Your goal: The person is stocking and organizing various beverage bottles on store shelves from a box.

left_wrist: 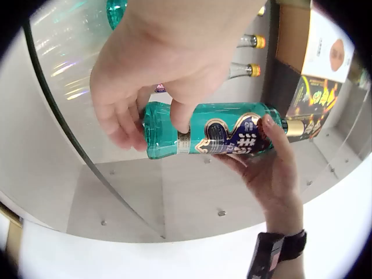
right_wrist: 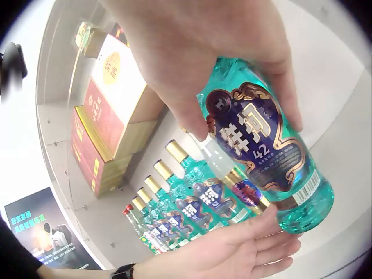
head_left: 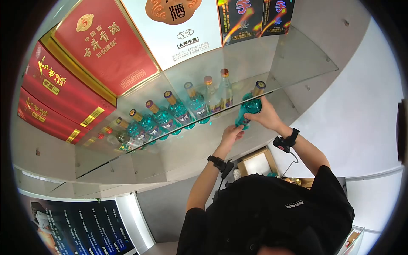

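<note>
A teal glass liquor bottle (head_left: 244,111) with a gold cap and dark blue label is held tilted at the shelf's front edge. My right hand (head_left: 265,115) grips it around the shoulder, just below the neck. At the base is my left hand (head_left: 232,137). In the left wrist view, the left thumb (left_wrist: 183,115) lies on the bottle's side near the bottom, with the fingers at its base end. The right wrist view shows the label facing out and the left hand (right_wrist: 232,250) under the base.
On the glass shelf (head_left: 140,148) several matching teal bottles (head_left: 170,111) stand in a row, beside two clear bottles (head_left: 225,89) with orange-red caps. Red gift boxes (head_left: 102,46), a white box (head_left: 178,42) and black boxes (head_left: 242,21) stand on the level above. An open carton (head_left: 259,163) lies below.
</note>
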The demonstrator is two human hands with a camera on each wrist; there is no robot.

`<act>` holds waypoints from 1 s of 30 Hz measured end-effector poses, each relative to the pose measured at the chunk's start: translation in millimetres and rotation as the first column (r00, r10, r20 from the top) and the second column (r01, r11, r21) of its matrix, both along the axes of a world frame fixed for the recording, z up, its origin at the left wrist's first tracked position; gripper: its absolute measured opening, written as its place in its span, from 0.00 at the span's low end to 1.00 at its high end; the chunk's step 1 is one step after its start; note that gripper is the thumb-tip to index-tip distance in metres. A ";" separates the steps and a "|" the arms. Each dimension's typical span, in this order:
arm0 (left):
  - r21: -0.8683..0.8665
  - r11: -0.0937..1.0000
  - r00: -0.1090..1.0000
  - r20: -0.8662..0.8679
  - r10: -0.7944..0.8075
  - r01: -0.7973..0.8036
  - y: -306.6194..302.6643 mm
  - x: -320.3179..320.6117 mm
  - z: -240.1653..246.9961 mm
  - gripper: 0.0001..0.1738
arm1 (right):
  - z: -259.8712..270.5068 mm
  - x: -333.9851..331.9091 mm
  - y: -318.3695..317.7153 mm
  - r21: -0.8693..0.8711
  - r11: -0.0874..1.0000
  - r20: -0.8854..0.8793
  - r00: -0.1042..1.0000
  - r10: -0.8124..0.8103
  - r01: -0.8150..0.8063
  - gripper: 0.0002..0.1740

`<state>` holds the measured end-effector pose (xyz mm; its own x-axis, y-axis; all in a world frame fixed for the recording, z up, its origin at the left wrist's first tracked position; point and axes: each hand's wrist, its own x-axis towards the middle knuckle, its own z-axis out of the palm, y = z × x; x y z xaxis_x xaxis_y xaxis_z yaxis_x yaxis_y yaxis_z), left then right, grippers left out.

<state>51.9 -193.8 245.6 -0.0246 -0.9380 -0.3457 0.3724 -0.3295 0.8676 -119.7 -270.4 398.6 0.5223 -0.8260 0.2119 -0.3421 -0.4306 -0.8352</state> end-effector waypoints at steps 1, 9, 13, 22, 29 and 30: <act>-0.022 1.000 0.999 0.031 0.008 -0.008 -9.6 -2.4 -4.6 0.26 | -5.8 -0.7 -12.3 -0.008 1.000 -0.016 1.000 0.005 -0.005 0.46; 0.162 0.982 0.957 0.285 0.046 -0.095 -66.2 -3.9 -21.7 0.37 | -15.5 12.1 -65.7 -0.112 0.991 0.003 0.997 0.080 -0.079 0.44; 0.240 0.960 0.936 0.349 0.055 -0.146 -78.4 -2.4 -14.8 0.39 | -19.7 18.7 -84.9 -0.086 0.993 -0.030 0.997 0.078 -0.080 0.44; 0.307 0.937 0.905 0.425 0.020 -0.165 -89.9 2.1 -2.2 0.44 | -12.5 30.7 -98.0 -0.096 0.991 -0.027 0.996 0.086 -0.089 0.43; 0.288 0.938 0.873 0.486 0.029 -0.191 -90.5 2.8 7.0 0.47 | -29.8 38.4 -114.0 -0.096 0.984 0.030 0.988 0.150 -0.147 0.45; 0.284 0.940 0.875 0.483 0.033 -0.192 -90.6 2.7 6.0 0.48 | -30.7 38.6 -115.6 -0.105 0.982 0.035 0.987 0.160 -0.155 0.45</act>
<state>54.6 -284.4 251.5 0.3123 -0.7643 -0.5642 0.0030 -0.5932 0.8051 -81.1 -386.1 367.9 0.6326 -0.7070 0.3161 -0.2276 -0.5599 -0.7967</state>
